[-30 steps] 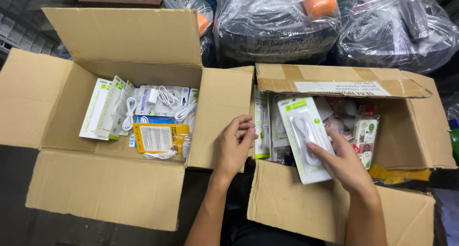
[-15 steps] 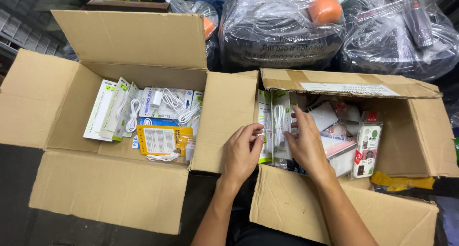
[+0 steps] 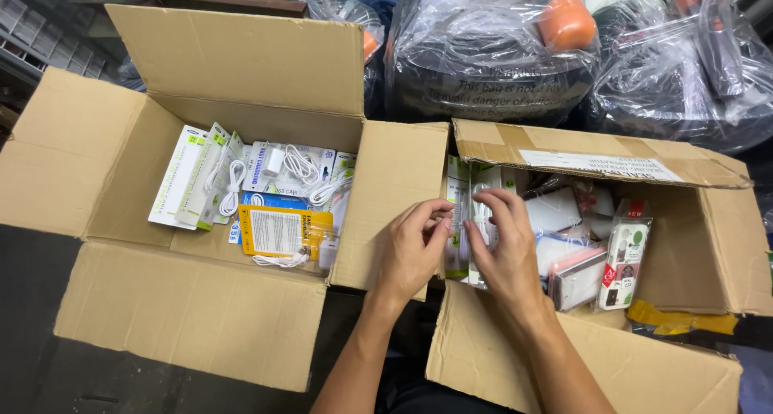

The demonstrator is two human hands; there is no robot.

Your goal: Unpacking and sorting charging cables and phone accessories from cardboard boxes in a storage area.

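Two open cardboard boxes stand side by side. My right hand (image 3: 506,253) reaches into the right box (image 3: 636,374), its fingers curled over the tops of upright green-and-white cable packages (image 3: 460,180) along the box's left wall. My left hand (image 3: 412,249) lies over the left box's inner flap (image 3: 390,188), fingertips touching the edge of the same row of packages. The left box (image 3: 185,309) holds flat packs of white cables and chargers, among them a yellow pack (image 3: 278,230).
More small packed goods fill the right box, including a white pack (image 3: 555,210) and a tall blister pack (image 3: 624,253). Behind both boxes sit bulky clear plastic bags (image 3: 491,60) (image 3: 684,76) with an orange piece (image 3: 568,23) inside. Dark floor lies in front.
A second ago my right hand held a white cable package above the right box; it now stands in the upright row, and both hands have closed in on that row.
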